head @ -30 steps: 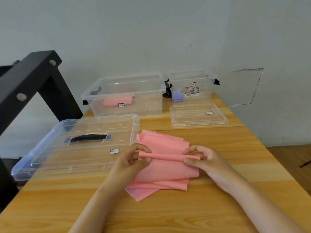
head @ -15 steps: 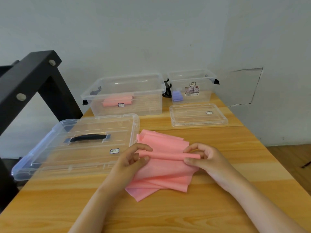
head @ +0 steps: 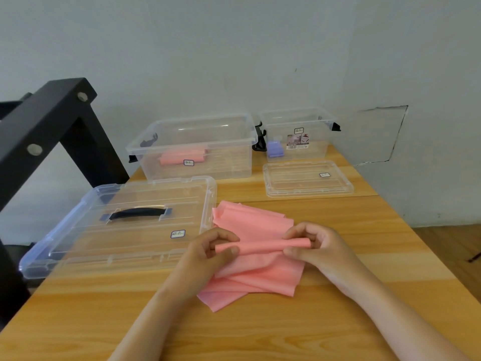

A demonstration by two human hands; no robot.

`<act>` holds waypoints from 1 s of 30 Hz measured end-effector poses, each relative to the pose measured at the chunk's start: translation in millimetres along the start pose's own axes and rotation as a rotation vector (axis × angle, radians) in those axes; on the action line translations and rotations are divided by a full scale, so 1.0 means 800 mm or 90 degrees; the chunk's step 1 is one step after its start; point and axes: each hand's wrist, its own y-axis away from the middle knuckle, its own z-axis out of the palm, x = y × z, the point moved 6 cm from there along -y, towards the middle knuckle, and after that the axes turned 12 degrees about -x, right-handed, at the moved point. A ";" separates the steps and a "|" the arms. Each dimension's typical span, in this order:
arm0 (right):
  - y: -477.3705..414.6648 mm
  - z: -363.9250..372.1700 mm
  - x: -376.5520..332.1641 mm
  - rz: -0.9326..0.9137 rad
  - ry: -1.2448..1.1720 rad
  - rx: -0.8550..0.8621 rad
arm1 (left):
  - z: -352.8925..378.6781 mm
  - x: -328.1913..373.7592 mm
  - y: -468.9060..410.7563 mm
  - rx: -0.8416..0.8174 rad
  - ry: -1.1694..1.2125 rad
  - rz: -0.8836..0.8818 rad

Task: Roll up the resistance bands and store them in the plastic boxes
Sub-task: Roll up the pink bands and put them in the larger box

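A pink resistance band (head: 256, 272) lies folded in loose layers on the wooden table (head: 260, 334). Its upper edge is rolled into a thin tube. My left hand (head: 208, 252) pinches the tube's left end and my right hand (head: 316, 246) pinches its right end. At the back stands a large clear plastic box (head: 192, 148) holding a rolled pink band (head: 179, 157). To its right a smaller clear box (head: 299, 134) holds a rolled purple band (head: 275, 149).
A large clear lid with a black handle (head: 122, 225) lies left of the band, overhanging the table edge. A small clear lid (head: 307, 178) lies at the back right. A black metal frame (head: 44, 126) stands at the left. A grey wall runs behind.
Both hands have rolled the band's top edge into a tighter, rounder tube and lifted it slightly. The rest of the band has shifted a little toward me.
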 end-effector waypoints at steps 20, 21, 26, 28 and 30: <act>0.001 0.004 -0.006 -0.044 0.044 0.017 | 0.005 -0.001 0.000 -0.024 0.008 -0.020; 0.001 0.003 -0.005 -0.043 0.040 0.016 | 0.005 -0.002 0.000 -0.022 0.002 -0.024; 0.000 0.002 0.001 0.013 -0.018 0.025 | -0.004 0.002 0.002 0.043 -0.050 0.002; -0.001 0.004 0.007 0.048 -0.040 0.006 | 0.000 0.003 0.003 0.048 -0.068 0.005; -0.001 0.009 0.011 0.081 -0.065 -0.028 | 0.001 0.004 0.002 0.053 -0.075 0.002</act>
